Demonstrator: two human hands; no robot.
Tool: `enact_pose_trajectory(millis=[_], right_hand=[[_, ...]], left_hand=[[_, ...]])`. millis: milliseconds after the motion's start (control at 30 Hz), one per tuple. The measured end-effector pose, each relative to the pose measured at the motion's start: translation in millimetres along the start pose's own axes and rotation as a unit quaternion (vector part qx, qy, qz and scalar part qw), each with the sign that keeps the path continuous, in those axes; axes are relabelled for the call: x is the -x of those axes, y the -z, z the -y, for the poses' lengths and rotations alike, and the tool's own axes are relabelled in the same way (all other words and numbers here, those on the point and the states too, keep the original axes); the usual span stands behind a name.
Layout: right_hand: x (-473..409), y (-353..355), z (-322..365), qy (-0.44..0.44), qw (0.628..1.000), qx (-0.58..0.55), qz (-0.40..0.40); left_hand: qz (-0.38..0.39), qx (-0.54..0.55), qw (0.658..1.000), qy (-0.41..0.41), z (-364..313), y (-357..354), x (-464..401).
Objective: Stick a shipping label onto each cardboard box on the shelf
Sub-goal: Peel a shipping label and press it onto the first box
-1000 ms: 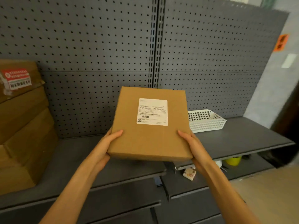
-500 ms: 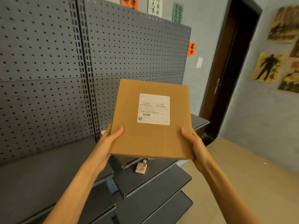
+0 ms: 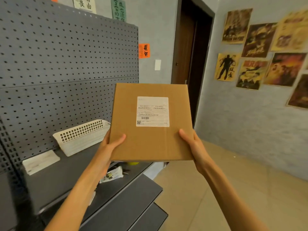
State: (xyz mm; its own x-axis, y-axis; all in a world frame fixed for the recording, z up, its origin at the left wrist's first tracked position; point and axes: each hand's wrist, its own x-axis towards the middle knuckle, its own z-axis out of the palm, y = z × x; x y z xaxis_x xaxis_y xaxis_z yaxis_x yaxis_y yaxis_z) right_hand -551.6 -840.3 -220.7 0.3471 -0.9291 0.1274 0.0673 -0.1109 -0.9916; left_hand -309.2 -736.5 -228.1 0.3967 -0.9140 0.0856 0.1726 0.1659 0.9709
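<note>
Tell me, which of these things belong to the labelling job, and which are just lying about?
Job:
box, held by left hand and right hand
label, stuck on the box
shelf

Lying about:
white basket on the shelf
white pad beside it
posters on the wall
orange sign
door

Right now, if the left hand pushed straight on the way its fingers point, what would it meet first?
The left hand already grips the cardboard box, thumb on top pointing right across it. Pushing on, it would only press into the box; past that lies the right hand. Depth is uncertain.
</note>
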Motion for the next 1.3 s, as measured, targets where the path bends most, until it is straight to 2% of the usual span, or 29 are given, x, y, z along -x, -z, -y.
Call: enact_pose_trajectory(millis=[300, 633, 1033, 1300], right_hand=[[-54.2, 81.0, 5.4, 0.023, 0.999, 0.0, -0.033], [-134.8, 115.2, -27.9, -0.004, 1.0, 0.004, -0.03], [-311.8, 89.9, -26.1, 0.033, 0.996, 0.043, 0.075], [-385.7, 63.9, -34.9, -0.002, 0.984, 0.018, 0.176]], left_hand=[[0.011, -0.026, 1.0, -0.006, 15.6, -85.5, -53.4], [-0.014, -0.039, 0.999, 0.032, 48.0, -118.8, -132.3], [-0.126, -0.018, 0.992, -0.002, 43.7, -109.7, -259.6], [-0.181, -0.041, 0.983, -0.011, 38.1, -88.9, -292.0]])
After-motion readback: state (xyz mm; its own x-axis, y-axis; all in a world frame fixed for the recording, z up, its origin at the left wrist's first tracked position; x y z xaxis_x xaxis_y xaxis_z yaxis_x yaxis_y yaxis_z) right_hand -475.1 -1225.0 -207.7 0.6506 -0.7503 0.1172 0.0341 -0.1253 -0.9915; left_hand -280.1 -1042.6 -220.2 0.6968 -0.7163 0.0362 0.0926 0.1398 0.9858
